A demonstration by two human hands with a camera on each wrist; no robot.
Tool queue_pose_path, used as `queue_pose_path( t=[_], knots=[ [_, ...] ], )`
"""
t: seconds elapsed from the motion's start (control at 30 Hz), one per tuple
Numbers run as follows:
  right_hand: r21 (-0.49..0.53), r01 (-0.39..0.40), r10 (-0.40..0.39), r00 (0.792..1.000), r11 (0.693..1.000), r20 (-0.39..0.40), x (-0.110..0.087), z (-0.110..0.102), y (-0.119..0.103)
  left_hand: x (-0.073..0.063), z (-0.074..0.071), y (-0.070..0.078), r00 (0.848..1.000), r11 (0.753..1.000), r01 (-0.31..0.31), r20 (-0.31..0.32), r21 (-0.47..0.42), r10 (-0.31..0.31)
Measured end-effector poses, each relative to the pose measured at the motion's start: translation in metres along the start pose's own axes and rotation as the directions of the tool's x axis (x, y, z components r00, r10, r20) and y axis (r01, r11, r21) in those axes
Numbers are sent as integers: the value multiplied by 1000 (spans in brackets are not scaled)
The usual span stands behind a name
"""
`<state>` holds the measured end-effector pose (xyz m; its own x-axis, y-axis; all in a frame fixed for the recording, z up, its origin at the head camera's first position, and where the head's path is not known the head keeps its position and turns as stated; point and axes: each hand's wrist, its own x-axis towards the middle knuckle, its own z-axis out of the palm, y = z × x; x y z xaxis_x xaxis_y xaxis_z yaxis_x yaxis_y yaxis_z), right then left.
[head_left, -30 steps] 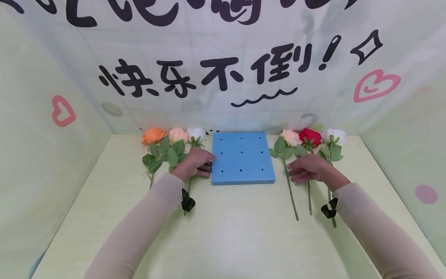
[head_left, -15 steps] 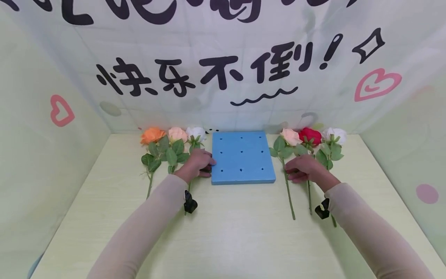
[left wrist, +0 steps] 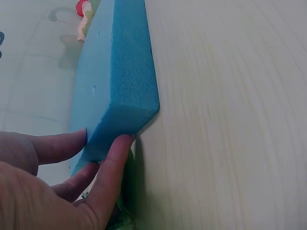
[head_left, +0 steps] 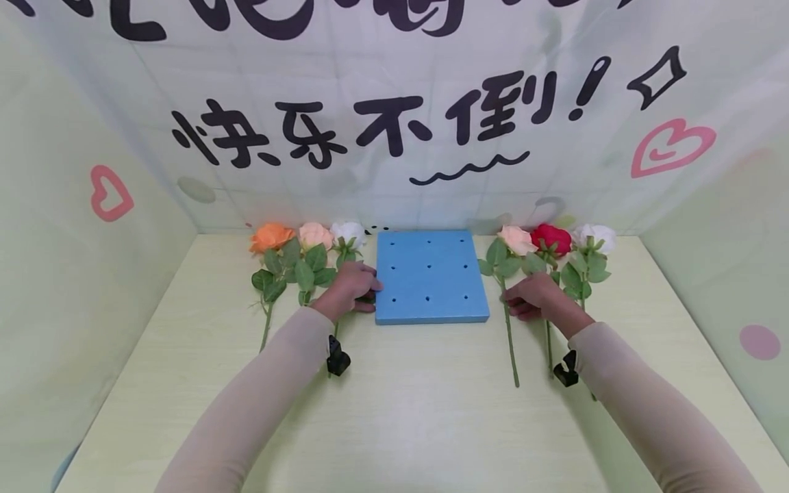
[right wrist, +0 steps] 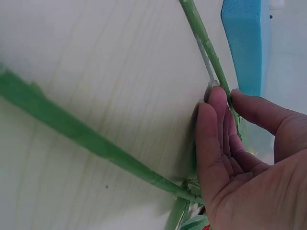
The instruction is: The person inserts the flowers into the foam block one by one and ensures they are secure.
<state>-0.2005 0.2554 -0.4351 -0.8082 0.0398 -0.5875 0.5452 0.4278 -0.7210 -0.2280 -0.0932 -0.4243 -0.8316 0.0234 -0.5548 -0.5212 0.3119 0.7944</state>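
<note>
A blue foam block (head_left: 434,277) with rows of small holes lies flat at the back middle of the table. At its left side is my left hand (head_left: 353,291), the thumb at the top edge and straight fingertips against the side face in the left wrist view. My right hand (head_left: 535,294) pinches the green stem (right wrist: 208,48) of a pink rose (head_left: 518,239) between thumb and fingertips, right of the block. That rose lies along the table, its bloom toward the back wall. Beneath the right hand passes the stem of a red rose (head_left: 551,239).
Right of the red rose lies a white rose (head_left: 595,239). An orange rose (head_left: 272,237), another pink rose (head_left: 316,235) and another white rose (head_left: 348,234) lie left of the block, partly under the left arm. A printed cloth wall (head_left: 333,198) rises behind the table (head_left: 409,418).
My right hand has moved left and taken hold of the pink rose's stem, whose lower end has shifted left. My left hand has moved slightly right along the block's side.
</note>
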Motion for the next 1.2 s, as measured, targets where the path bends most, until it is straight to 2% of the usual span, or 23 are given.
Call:
queue_pose_path(
  t=[0.27, 0.43, 0.63, 0.87, 1.2],
  knots=[
    [20, -1, 1, 1000, 1000, 14, -3, 1, 1, 1, 0, -2, 1000, 1000, 11, 3, 8, -11],
    [108, -2, -5, 998, 994, 61, -5, -2, 1, 1, 0, -2, 1000, 1000, 15, 3, 12, -15],
    [283, -3, -33, 992, 959, 124, -6, -5, -1, 1, -1, -1, 1000, 1000, 10, 9, 12, -10],
    [380, -7, -55, 987, 925, 151, -5, -6, -2, 2, 0, 0, 1000, 1000, 9, 9, 8, -9],
    [402, 76, -145, 979, 912, 143, -14, -7, -10, 0, -1, 1, 1000, 1000, 8, 12, 8, -8]
  ],
)
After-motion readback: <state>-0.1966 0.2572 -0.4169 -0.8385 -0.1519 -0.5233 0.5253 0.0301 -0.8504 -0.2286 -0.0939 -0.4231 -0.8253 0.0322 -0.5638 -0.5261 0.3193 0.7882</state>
